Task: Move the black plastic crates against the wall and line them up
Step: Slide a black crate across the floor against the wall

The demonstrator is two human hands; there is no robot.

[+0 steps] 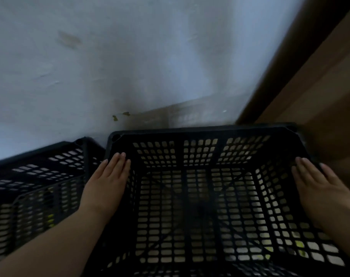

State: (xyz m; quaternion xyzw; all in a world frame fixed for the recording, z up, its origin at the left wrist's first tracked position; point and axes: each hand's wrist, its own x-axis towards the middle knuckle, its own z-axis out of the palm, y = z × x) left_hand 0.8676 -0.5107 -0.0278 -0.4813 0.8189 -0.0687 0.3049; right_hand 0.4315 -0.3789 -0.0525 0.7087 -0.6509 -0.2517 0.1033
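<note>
Your left hand lies flat along the left rim of the black crate and your right hand lies flat on its right rim.

Surroundings: a pale wall stands straight ahead, with a dark smear low down and a few yellow-green flecks beside it. A brown panel rises on the right, and its foot is just beside the crate's far right corner. A second black crate sits on the left, close to the wall and skewed against the first, so that their far corners nearly meet and the gap widens toward you. Your left forearm runs over that gap.

Hands: all visible fingers are straight and held together, pointing toward the wall. Neither hand curls round or pinches anything (contact is by palm and finger pads only). The crate between them is upright, open side up, with its far rim near the wall.

Not determined: a grey band shows between the far rim and the wall, and you cannot tell from it whether the rim touches. The crate's near edge is cut off at the bottom, and the second crate is cut off at the left. Small yellow-green bits show through the lattice at lower right, too blurred to identify. Both thumbs are out of sight
</note>
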